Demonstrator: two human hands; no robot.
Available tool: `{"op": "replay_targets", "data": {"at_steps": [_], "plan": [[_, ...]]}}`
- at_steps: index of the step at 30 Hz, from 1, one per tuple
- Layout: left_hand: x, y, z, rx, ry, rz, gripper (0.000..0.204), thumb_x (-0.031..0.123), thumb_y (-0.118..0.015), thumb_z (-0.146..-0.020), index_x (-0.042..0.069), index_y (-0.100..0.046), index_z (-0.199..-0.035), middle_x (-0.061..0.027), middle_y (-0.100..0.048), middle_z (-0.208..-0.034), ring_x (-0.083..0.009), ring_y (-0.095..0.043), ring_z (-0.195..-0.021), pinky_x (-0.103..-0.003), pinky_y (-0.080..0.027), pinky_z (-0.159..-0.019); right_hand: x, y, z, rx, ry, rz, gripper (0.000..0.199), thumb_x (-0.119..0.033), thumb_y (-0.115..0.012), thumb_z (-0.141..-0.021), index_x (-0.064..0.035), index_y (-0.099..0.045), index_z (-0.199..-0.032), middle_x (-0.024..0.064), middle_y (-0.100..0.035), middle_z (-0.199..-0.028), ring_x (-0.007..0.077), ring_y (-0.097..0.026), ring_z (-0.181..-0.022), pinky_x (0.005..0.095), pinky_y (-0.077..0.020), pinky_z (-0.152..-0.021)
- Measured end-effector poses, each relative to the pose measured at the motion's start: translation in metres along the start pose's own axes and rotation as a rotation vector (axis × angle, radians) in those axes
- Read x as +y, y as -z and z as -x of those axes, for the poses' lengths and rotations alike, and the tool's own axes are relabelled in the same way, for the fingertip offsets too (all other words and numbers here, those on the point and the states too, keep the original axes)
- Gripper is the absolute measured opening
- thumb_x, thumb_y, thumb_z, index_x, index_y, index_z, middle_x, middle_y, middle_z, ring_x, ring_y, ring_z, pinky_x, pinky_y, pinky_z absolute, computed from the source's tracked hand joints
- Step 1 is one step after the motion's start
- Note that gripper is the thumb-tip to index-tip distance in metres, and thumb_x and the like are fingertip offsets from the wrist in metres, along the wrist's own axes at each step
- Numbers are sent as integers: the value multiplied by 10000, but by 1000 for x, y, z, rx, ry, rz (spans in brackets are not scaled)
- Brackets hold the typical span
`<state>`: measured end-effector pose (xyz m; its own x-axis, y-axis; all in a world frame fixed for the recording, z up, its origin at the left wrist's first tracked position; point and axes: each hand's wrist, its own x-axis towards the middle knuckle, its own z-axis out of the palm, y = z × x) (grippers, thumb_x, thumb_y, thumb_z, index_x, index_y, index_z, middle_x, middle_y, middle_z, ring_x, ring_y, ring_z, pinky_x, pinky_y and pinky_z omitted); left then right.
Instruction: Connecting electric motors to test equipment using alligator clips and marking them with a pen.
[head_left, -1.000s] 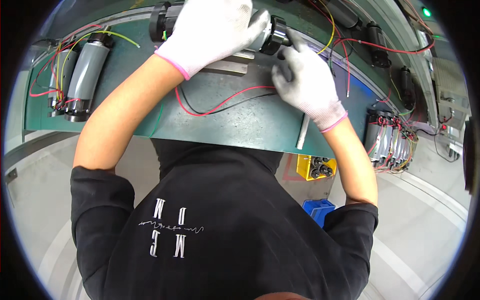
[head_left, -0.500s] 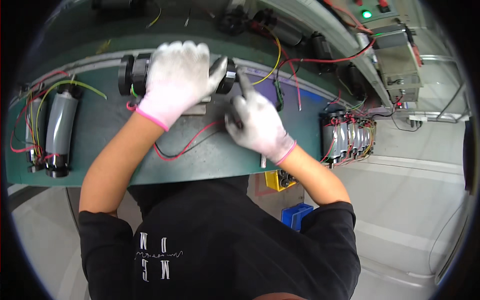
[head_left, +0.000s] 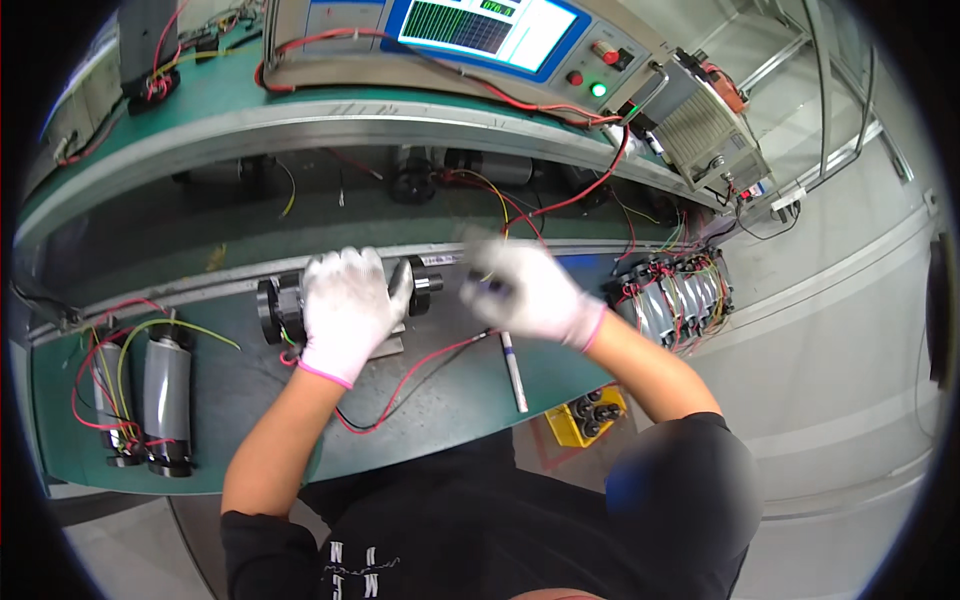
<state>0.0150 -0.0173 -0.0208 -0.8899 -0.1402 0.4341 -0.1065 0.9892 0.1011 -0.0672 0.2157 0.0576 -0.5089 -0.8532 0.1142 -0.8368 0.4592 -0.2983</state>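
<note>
Left hand: a white-gloved left hand (head_left: 345, 310) is being laid flat over a dark cylindrical motor (head_left: 340, 300), fingers spread and pressing down on it.
Right hand: the gloved right hand (head_left: 525, 290) is being blurred by motion just right of the motor; whether anything is being gripped cannot be told.
Motor: it is being held lying sideways near the far edge of the green bench (head_left: 250, 400), toward its middle.
Leads: red and black wires (head_left: 410, 385) are being trailed from the motor toward the near edge.
Pen: a white marker (head_left: 513, 370) is being left near the bench's right end.
Risk: the loose leads could probably be snagged by the moving right hand, and the motor could be rolled if pressure is being eased.
</note>
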Motion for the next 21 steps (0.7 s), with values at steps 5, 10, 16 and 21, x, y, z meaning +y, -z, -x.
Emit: {"op": "replay_targets", "data": {"at_steps": [5,10,16,21], "plan": [[3,4,-2,-56,10,-2,493,522,-655,-1010,60,-733,-858,-142,-728,-835,-318,-749,-848,-461,-585,-834,38,72,-30,721,21,228,625,-83,-765,-894,-38,-596,-1494,286,-487,-1653,418,-541,-1497,456,-511,-1183],[3,3,-1,-50,18,6,490,516,-664,-1006,55,-734,-855,-150,-731,-830,-326,-749,-836,-469,-584,-825,52,83,-42,688,-93,328,636,-109,-765,-909,-57,-581,-1516,265,-389,-1727,426,-601,-1431,454,-556,-1124],[4,4,-2,-58,27,12,486,505,-674,-1002,49,-732,-843,-163,-730,-822,-337,-749,-827,-482,-581,-810,60,80,-48,641,-133,327,607,-114,-773,-901,-64,-608,-1483,259,-344,-1755,416,-705,-1285,446,-610,-1022],[4,3,-2,-55,17,8,488,496,-674,-1003,39,-731,-839,-171,-730,-821,-346,-749,-827,-486,-580,-806,66,78,-47,679,-97,345,547,-115,-774,-902,-67,-650,-1433,242,-359,-1754,419,-712,-1262,443,-612,-1008]]}}
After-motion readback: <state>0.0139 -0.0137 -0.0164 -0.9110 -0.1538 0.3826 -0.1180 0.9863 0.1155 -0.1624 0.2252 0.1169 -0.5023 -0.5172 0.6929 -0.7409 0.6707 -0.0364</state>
